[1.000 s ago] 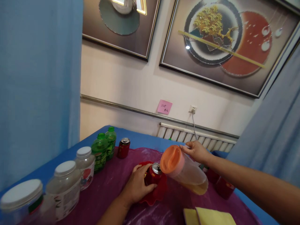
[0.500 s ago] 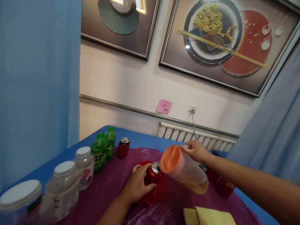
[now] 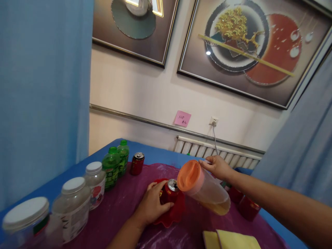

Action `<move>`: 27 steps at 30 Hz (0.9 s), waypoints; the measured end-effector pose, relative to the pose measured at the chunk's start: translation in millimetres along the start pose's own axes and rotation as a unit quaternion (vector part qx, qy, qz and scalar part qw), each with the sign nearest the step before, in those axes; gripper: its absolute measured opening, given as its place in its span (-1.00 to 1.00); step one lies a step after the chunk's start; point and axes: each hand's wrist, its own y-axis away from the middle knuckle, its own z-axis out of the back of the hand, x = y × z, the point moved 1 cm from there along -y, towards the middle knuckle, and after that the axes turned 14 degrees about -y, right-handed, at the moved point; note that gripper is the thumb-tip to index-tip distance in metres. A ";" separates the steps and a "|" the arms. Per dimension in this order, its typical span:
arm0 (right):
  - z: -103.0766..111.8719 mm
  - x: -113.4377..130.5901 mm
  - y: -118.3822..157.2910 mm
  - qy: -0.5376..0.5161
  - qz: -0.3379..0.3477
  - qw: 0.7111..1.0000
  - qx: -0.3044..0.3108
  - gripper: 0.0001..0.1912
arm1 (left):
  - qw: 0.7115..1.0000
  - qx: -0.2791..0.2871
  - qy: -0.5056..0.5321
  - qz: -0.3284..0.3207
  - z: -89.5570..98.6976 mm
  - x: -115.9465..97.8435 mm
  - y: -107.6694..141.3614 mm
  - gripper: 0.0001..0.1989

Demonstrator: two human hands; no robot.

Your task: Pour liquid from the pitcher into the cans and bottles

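Observation:
My left hand (image 3: 153, 204) wraps round a red drink can (image 3: 169, 194), which stands on a red scalloped plate (image 3: 168, 221). The can's opened top faces up. My right hand (image 3: 214, 166) grips a translucent pitcher (image 3: 210, 192) by its handle. The pitcher is tilted to the left, its orange lid (image 3: 190, 175) close beside the can's top. Some yellowish liquid lies low in the pitcher. Whether any liquid flows from the spout, I cannot tell.
Along the left stand several white-lidded jars (image 3: 74, 207), two green bottles (image 3: 112, 167) and another red can (image 3: 137, 163). More red cans (image 3: 248, 207) are under my right forearm. A folded yellow cloth (image 3: 236, 239) lies at the front on the purple tablecloth (image 3: 124, 214).
The view has shifted very slightly. Both hands, the can and the tilted pitcher keep practically the same position.

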 end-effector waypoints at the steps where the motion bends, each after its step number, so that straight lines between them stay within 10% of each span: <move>1: 0.2 -0.2 0.0 0.000 0.000 1.000 0.001 -0.46 | 1.000 -0.002 0.002 0.002 -0.6 0.7 0.0 -0.24; 27: -0.2 1.9 1.2 -0.007 0.006 1.000 -0.004 -0.47 | 1.000 -0.001 0.018 -0.005 -0.3 1.0 0.0 -0.24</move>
